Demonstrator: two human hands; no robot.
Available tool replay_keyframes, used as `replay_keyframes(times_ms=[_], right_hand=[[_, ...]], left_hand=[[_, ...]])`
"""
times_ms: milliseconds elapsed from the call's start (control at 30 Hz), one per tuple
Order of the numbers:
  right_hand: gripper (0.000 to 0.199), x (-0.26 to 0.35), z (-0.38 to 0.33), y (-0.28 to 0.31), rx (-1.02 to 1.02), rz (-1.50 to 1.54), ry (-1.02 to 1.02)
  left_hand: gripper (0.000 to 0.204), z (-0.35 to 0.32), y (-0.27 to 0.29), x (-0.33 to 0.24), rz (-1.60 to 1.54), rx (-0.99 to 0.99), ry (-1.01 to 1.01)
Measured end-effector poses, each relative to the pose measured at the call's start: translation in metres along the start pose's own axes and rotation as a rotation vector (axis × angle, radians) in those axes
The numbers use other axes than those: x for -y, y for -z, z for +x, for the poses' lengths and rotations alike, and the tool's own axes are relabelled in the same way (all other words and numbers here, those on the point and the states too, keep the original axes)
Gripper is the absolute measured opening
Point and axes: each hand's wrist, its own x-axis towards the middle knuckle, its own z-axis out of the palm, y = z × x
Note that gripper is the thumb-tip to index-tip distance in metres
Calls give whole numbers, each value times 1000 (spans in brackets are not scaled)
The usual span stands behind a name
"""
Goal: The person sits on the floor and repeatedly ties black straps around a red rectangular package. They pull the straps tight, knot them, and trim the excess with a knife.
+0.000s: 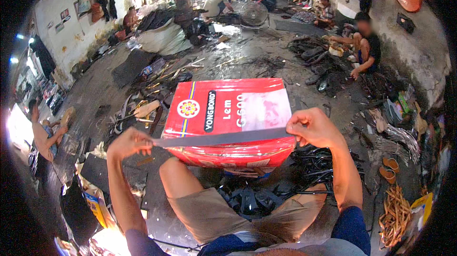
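Note:
A long dark grey strip is stretched level between my hands, just above the near edge of a red cardboard box. My left hand pinches the strip's left end, out past the box's side. At the other end, my right hand grips it between thumb and fingers over the box's right near corner. The box stands in front of my knees, with shiny wrap or tape on its near side. Black strappy pieces lie on the floor between my legs.
Black straps pile up right of the box. Tan strips and brown sandals lie farther right. Scraps litter the floor at left. A person sits by the right wall, others farther back near a fan.

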Motion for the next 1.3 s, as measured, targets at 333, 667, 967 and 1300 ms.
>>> replay_keyframes(times_ms=[333, 667, 967, 1300], right_hand=[[23, 14, 49, -30, -329, -616, 270], [31, 21, 31, -34, -266, -486, 208], [19, 5, 27, -42, -459, -609, 410], [16, 2, 19, -35, -431, -527, 389]], left_hand=[[55, 109, -150, -150, 24, -659, -626], [21, 121, -206, -174, -138, -304, -813], [19, 119, -220, -183, -72, -347, -875], [20, 122, -220, -183, -19, -315, -881]])
